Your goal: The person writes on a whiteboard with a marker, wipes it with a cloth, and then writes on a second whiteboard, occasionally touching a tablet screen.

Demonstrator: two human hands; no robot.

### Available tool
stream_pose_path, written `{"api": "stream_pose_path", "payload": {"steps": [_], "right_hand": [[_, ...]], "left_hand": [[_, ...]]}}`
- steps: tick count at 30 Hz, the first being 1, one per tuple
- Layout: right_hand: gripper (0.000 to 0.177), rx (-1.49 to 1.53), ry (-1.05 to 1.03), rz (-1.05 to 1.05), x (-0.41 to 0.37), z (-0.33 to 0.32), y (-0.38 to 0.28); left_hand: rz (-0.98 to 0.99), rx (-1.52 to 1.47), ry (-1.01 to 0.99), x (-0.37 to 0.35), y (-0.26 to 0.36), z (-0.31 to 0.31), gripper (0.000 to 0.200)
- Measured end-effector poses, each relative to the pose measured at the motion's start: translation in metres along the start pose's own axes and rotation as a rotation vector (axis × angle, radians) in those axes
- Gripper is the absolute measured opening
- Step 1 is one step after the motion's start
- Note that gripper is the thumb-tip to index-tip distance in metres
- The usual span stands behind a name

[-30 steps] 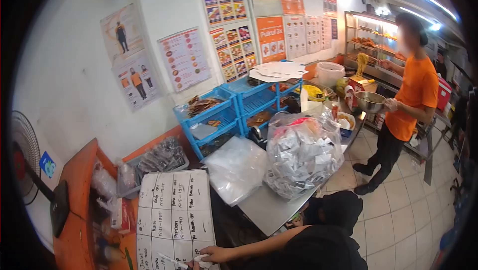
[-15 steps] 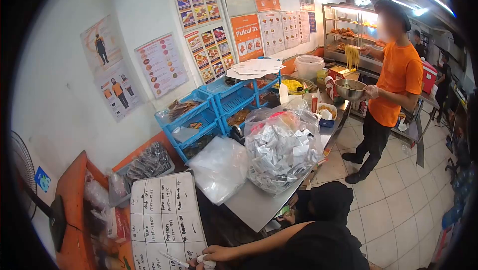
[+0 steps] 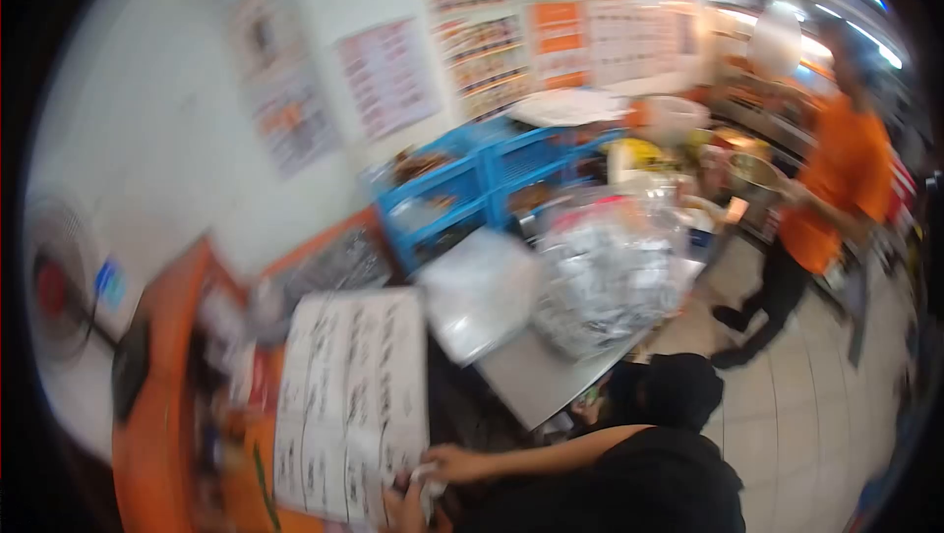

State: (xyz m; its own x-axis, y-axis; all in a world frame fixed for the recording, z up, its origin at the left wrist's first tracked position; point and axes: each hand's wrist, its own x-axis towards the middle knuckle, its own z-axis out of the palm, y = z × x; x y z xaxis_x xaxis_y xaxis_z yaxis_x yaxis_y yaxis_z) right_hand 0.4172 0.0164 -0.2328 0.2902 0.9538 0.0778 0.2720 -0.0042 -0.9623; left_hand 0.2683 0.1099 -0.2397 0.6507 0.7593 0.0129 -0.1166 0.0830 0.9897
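Observation:
At the bottom, my right hand (image 3: 452, 464) is closed on a crumpled white cloth or tissue (image 3: 427, 483), its bare forearm reaching in from the right. Just below and to the left, my left hand (image 3: 401, 505) is curled near the cloth, with a small dark part showing at its fingers. Blur hides what that dark thing is. Both hands are at the lower right edge of a white board (image 3: 349, 395) with ruled columns and handwriting.
A clear bag of silvery packets (image 3: 615, 272) and plastic sheets (image 3: 480, 292) lie on a metal table (image 3: 551, 381). Blue racks (image 3: 442, 204) stand behind. A person in black (image 3: 678, 390) is low beside the table; another in orange (image 3: 846, 174) holds a bowl (image 3: 755, 171). A fan (image 3: 59, 287) is left.
The view has swung and blurred, so the scene sits further right. A thin, pale blade-like thing seen by my left hand before is no longer distinguishable. Both hands stay together by the board.

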Motion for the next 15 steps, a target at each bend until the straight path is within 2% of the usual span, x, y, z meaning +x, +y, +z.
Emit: {"api": "stream_pose_path", "payload": {"steps": [1,2,3,4,5,6,8,9,10,11,13,15], "right_hand": [[0.033,-0.036,-0.040,-0.030,0.004,-0.001,0.004],[0.031,0.050,-0.093,0.158,0.001,-0.002,-0.009],[0.030,0.140,-0.150,0.206,0.000,-0.005,-0.011],[0.028,0.089,-0.207,0.298,0.000,-0.004,-0.013],[0.025,0.151,-0.246,0.217,0.004,0.002,0.002],[0.023,0.168,-0.304,0.143,0.006,-0.001,-0.013],[0.018,0.181,-0.395,0.247,0.017,0.004,-0.025],[0.015,0.054,-0.382,0.201,0.032,0.008,-0.012],[0.016,-0.074,-0.327,0.036,0.050,0.013,-0.015],[0.016,-0.189,-0.260,-0.139,0.065,0.018,-0.019],[0.020,-0.293,-0.264,-0.163,0.108,0.037,-0.025],[0.020,-0.395,-0.180,-0.353,0.158,0.061,-0.016]], "left_hand": [[-0.043,0.054,0.039,-0.004,0.024,0.015,0.021],[-0.060,0.073,0.102,-0.011,0.038,0.022,0.019],[0.070,0.059,0.063,-0.009,0.013,0.008,0.020],[-0.066,0.275,0.008,-0.010,0.012,-0.004,0.022],[0.160,0.331,0.063,-0.012,-0.001,-0.007,0.023],[0.193,0.376,0.134,-0.018,0.009,-0.006,0.020],[0.194,0.393,0.303,-0.034,0.020,-0.018,0.017],[0.146,0.243,0.524,-0.038,0.022,-0.028,0.015],[0.099,0.094,0.715,-0.039,0.024,-0.039,0.015],[0.094,0.078,0.769,-0.047,0.014,-0.055,0.015],[0.077,0.018,1.036,-0.053,-0.025,-0.099,0.022],[0.073,0.047,1.089,-0.050,-0.049,-0.115,0.024]]}}
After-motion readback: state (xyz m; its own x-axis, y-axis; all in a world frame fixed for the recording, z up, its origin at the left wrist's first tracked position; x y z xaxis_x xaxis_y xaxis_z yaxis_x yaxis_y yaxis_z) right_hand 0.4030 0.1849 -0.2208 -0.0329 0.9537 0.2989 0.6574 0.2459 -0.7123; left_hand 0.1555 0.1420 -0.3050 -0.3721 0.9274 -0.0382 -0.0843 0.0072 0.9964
